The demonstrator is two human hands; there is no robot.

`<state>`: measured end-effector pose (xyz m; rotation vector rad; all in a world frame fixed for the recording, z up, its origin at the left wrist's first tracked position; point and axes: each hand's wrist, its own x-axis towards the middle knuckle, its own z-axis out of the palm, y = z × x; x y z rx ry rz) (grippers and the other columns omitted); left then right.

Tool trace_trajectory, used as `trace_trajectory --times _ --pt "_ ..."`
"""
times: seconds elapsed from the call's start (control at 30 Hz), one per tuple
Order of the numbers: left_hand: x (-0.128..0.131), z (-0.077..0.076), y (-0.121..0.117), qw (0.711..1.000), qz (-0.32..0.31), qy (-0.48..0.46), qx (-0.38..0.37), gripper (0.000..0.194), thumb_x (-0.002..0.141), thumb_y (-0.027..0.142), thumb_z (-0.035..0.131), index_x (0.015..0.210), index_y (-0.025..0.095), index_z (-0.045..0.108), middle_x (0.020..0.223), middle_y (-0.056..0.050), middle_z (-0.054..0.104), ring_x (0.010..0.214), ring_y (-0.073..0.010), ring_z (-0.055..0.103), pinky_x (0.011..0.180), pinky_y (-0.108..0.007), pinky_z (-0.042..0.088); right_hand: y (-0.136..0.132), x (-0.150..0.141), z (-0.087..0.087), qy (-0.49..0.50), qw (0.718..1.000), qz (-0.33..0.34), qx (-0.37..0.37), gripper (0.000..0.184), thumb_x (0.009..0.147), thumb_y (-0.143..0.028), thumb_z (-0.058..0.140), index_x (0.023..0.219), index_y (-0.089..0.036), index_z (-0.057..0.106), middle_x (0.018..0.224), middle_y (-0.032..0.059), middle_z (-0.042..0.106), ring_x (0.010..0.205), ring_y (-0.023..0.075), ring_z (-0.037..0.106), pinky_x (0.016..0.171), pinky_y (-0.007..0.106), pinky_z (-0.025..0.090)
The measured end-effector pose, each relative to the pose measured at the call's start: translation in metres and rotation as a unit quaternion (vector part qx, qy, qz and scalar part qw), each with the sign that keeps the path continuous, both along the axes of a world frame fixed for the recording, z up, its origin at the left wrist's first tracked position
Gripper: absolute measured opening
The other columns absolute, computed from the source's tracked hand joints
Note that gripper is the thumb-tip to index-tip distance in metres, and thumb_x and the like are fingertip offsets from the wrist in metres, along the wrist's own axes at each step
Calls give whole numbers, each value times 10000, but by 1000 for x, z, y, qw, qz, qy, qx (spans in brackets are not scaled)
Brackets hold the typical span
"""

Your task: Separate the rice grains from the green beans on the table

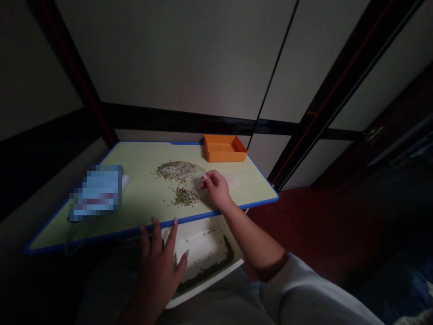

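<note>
My right hand (215, 187) is over the table with its fingertips pinched together. A thin, pale curved line (200, 168), perhaps the edge of something clear, shows beside the fingertips; I cannot make out what it is. Left of that hand lies a heap of small green-brown grains mixed with whitish ones (176, 170). Nearer to me is a smaller heap of mostly green grains (185, 197). A thin patch of whitish grains (231, 181) lies just right of the hand. My left hand (162, 253) has its fingers spread at the table's front edge, beside a white tray (203, 241).
The pale table (135, 155) has a blue rim. An orange box (226, 156) stands at its back right corner. A blurred light-blue object (98, 192) lies on the left. Green grains line the white tray's bottom, below the front edge. Cabinet panels rise behind.
</note>
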<state>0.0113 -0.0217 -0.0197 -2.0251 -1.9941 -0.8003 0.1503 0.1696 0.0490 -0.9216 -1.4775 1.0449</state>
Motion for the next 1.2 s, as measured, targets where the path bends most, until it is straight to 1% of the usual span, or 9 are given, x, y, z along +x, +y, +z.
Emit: trace_trajectory --times 0.07,0.17,0.27,0.4,0.63,0.77,0.97,1.07,1.2 --pt "3 0 -1 1000 2 0 6 685 874 284 510 1518 173 305 1664 -185 -7 1519 -440 -58 1158 -629 282 -3 12 -6 -101 991 -35 75 163 897 -372 494 858 -229 562 681 -38 615 669 137 594 691 257 467" --pt "5 1 -2 1000 -1 7 -2 738 863 314 530 1534 171 260 1663 -187 -59 1516 -442 -75 1151 -621 294 -8 33 -8 -205 962 -92 154 208 915 -257 436 934 -204 636 849 39 671 821 175 597 789 293 451" --pt "6 2 -2 999 18 22 -26 738 871 363 514 1533 158 259 1655 -225 3 1521 -443 -32 1134 -660 278 -11 42 -6 -297 929 -123 185 271 895 -153 424 986 -199 675 913 74 685 922 204 574 859 314 423" --pt "8 4 -3 995 69 31 -58 718 908 390 430 1534 103 227 1619 -255 199 1528 -404 82 1137 -702 214 -11 39 -5 -366 905 -94 195 283 902 -120 424 972 -199 687 891 74 682 901 211 557 843 312 410" --pt "7 3 -3 994 75 37 -67 731 915 420 375 1531 65 206 1621 -252 196 1533 -381 74 1158 -676 185 -14 32 -4 -415 886 -28 204 212 963 -187 467 969 -213 677 938 63 714 920 194 579 827 286 395" --pt "5 1 -1 995 71 38 -63 742 910 434 365 1530 60 204 1618 -260 200 1532 -383 78 1156 -670 195 -15 31 -2 -452 871 -53 184 197 973 -215 475 983 -211 672 926 68 715 906 202 583 804 294 379" --pt "3 -2 -2 995 65 50 -55 747 913 436 362 1533 60 185 1620 -261 190 1534 -379 70 1157 -660 203 -14 35 -1 -448 875 -113 146 214 961 -179 447 990 -211 657 923 69 701 909 204 582 780 296 360" --pt "2 -3 -3 995 65 54 -56 747 909 442 362 1528 56 201 1619 -264 189 1534 -382 64 1157 -658 205 -15 35 0 -470 860 -150 129 220 980 -214 435 994 -205 654 931 86 703 914 219 580 768 314 329" --pt "3 -2 -2 995 64 60 -48 729 909 436 355 1498 15 266 1595 -297 222 1519 -416 106 1136 -670 232 -18 28 4 -514 834 -154 128 248 1006 -267 409 986 -202 648 966 96 712 947 234 578 768 332 301"
